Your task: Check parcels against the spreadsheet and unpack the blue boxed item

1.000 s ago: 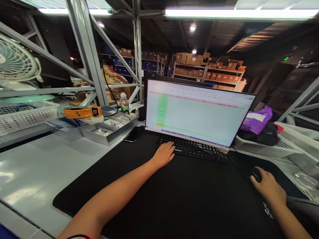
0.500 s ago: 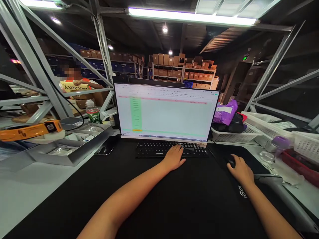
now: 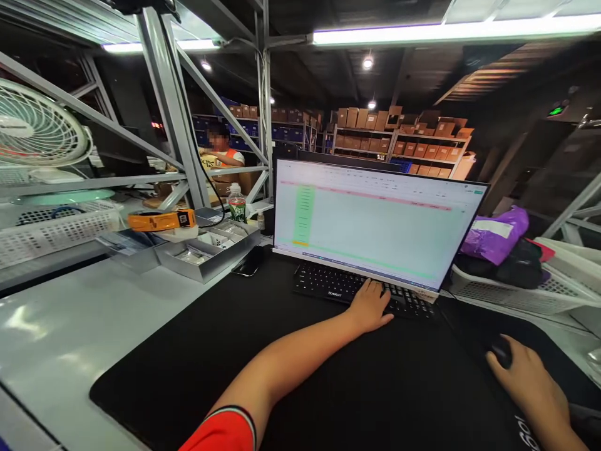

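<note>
My left hand [image 3: 369,307] lies palm down over the right part of a black keyboard [image 3: 326,285], its fingers stretched onto the keys and the thumb out to the side. Farther right, my right hand [image 3: 534,383] is wrapped over a black computer mouse [image 3: 500,351]. Behind the keyboard stands a monitor [image 3: 375,219] displaying a spreadsheet with a green column and a pinkish header row. The keyboard rests on a large black desk mat [image 3: 282,319]. A few of the right fingertips are hidden or blurred.
Left of the monitor are a smartphone [image 3: 248,263], a grey box [image 3: 211,269] of small packets, a bottle [image 3: 237,205] and an orange tape-like roll [image 3: 162,220]. On the right, a white basket [image 3: 516,297] holds a purple package [image 3: 500,237]. A co-worker [image 3: 228,153] is beyond the metal frame.
The view has swung left, so the desk appears shifted right and a fan shows at the far left. My left hand stays on the keyboard, and my right hand stays on the mouse.
</note>
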`<action>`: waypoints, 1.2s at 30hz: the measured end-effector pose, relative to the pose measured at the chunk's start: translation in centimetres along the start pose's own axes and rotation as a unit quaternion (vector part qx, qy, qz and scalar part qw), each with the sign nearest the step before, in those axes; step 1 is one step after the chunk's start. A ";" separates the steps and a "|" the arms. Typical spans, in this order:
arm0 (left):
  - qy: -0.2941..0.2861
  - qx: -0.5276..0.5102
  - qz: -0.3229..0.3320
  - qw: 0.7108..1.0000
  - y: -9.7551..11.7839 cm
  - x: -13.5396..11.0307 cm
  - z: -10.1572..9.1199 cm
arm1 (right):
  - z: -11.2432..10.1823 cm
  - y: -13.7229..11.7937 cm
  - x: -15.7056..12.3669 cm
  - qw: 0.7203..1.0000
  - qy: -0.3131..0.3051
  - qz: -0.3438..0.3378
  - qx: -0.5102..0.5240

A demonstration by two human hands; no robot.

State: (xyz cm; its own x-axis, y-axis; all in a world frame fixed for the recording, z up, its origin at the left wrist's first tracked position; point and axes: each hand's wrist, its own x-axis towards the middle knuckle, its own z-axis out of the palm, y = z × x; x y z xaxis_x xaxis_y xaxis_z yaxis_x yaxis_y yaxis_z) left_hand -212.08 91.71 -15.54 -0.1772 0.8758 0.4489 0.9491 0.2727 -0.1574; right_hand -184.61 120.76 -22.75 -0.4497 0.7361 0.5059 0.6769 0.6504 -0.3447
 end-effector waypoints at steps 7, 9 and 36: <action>-0.024 0.062 -0.024 0.998 -4.6 -7.0 -3.3 | -3.9 -4.2 -1.1 0.989 -0.058 0.070 -0.114; -0.014 0.075 -0.074 0.994 -6.6 -9.1 -3.4 | -4.2 -4.7 -1.1 0.988 -0.045 0.074 -0.126; 0.013 0.059 -0.186 0.981 -11.0 -12.0 -2.3 | -4.8 -5.5 -1.3 0.987 -0.047 0.080 -0.129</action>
State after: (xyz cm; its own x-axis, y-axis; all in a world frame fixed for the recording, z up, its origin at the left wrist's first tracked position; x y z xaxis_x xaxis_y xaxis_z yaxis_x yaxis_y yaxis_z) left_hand -219.78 77.26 -17.20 -0.4971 0.6976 0.5160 0.7830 0.6169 -0.0796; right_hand -184.94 115.34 -17.71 -0.3690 0.8476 0.3813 0.8638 0.4642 -0.1960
